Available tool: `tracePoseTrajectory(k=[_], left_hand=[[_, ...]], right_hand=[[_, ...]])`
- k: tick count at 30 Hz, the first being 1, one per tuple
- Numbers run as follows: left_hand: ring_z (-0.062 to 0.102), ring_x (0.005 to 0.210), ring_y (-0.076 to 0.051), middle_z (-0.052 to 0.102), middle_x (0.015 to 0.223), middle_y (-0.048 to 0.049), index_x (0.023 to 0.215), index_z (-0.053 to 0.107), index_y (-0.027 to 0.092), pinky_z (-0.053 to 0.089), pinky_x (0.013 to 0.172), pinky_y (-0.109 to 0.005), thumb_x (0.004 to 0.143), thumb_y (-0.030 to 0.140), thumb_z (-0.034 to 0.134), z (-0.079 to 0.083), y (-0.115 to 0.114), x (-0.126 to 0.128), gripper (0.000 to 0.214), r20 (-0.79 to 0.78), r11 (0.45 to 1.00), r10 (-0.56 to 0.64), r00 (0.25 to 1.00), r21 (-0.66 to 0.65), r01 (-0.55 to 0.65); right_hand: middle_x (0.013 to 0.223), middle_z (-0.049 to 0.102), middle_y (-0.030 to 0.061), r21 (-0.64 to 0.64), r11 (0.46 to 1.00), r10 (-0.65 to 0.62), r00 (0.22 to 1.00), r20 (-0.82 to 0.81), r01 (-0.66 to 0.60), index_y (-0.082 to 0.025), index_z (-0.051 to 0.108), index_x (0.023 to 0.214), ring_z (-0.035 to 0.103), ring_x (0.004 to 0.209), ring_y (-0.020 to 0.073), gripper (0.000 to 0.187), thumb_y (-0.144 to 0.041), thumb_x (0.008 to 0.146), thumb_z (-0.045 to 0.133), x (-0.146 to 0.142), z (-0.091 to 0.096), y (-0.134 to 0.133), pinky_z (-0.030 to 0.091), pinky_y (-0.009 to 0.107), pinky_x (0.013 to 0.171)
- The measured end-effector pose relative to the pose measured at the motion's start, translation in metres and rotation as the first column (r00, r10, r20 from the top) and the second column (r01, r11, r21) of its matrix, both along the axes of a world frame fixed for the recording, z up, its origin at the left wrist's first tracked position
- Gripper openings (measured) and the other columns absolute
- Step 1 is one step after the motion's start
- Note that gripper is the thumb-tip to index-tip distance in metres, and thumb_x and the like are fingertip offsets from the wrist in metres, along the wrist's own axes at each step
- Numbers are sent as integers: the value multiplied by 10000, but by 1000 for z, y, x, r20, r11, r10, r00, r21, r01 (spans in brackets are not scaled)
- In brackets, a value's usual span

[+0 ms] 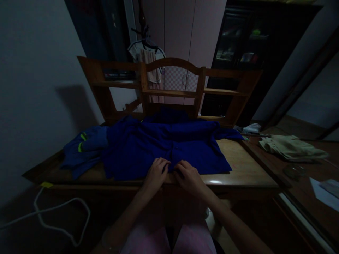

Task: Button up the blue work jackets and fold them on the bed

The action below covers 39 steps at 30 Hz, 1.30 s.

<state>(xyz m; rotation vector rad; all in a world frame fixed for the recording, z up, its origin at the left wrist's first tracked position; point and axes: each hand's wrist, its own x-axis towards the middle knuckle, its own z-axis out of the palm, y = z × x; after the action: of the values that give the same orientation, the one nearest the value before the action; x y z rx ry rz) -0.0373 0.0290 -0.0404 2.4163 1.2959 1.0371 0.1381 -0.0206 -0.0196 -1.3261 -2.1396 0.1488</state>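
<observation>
A dark blue work jacket (pixel 164 144) lies spread flat on a wooden desk (pixel 246 169), its sleeve with yellow-green stripes (pixel 83 141) bunched at the left. My left hand (pixel 156 173) and my right hand (pixel 188 175) rest side by side at the jacket's near hem, in the middle. On both hands the fingers are curled and pinch the blue cloth where the two front edges meet.
A wooden shelf unit (pixel 172 90) stands at the desk's back edge. Beige folded cloth (pixel 291 148) and white papers (pixel 325 190) lie on the surface to the right. A white cable (pixel 60 218) loops on the floor at left. Clothes hang behind the shelf.
</observation>
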Motion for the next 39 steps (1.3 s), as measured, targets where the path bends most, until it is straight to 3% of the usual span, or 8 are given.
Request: tracePoseTrajectory(k=[3,13,18,25,29,32,34,39], left_hand=[[540,958,-189,607,964,-38,963,618,223,433,882,-343,886,162,425,-3,7,-4,216,12,999,29,1000,-24,-29],[548,962,-174,623,984,-33,1021,665,252,426,884,-319,858,149,461,2,18,-15,280,78,978,-101,992,-176,114],[535,973,-185,628,994,-25,1010,676,269,405,897,-334,824,224,558,6,16,-13,225,66,972,-142,988,-178,152],[535,986,-208,661,974,-5,900,678,259,382,872,-372,762,267,663,7,5,4,139,66,991,-13,998,-133,22],[563,950,-189,673,936,-7,906,676,237,403,863,-332,827,378,594,11,2,16,182,184,987,-23,983,-150,51],[590,934,-161,677,946,-3,935,680,242,421,862,-291,926,362,422,19,2,17,284,267,959,-119,956,-218,180],[596,934,-153,671,971,-6,962,674,243,428,852,-277,947,346,366,22,3,16,325,286,952,-132,949,-231,202],[569,950,-187,648,967,-18,957,667,248,390,860,-335,890,263,503,17,9,20,177,62,994,-1,998,-106,8]], right_hand=[[987,573,47,15,1000,-19,1000,-14,19,-227,595,1014,539,938,176,170,-173,883,501,-3,-8,2,429,281,819],[963,582,50,53,996,-65,996,-58,69,-233,625,1055,563,854,161,222,-169,898,480,-4,-18,4,444,263,766],[969,585,52,42,997,-59,994,-89,63,-235,627,1039,561,870,167,210,-182,897,481,-3,-16,1,440,270,769],[972,585,55,-27,1000,-7,972,-235,1,-213,600,1042,564,862,177,201,-239,845,565,-1,-5,-1,441,270,742],[909,596,41,-82,997,-32,936,-350,3,-200,615,994,559,781,157,191,-285,824,600,5,-7,6,437,256,702],[830,607,26,-155,987,-101,884,-457,32,-185,627,917,549,720,150,183,-338,821,604,11,-14,15,425,246,649],[792,614,21,-215,976,-159,815,-557,43,-174,629,874,547,694,148,228,-390,800,625,15,-18,19,416,241,621],[631,545,-22,-358,933,-315,531,-787,22,-156,632,929,449,536,101,360,-454,734,683,22,-17,22,321,211,488]])
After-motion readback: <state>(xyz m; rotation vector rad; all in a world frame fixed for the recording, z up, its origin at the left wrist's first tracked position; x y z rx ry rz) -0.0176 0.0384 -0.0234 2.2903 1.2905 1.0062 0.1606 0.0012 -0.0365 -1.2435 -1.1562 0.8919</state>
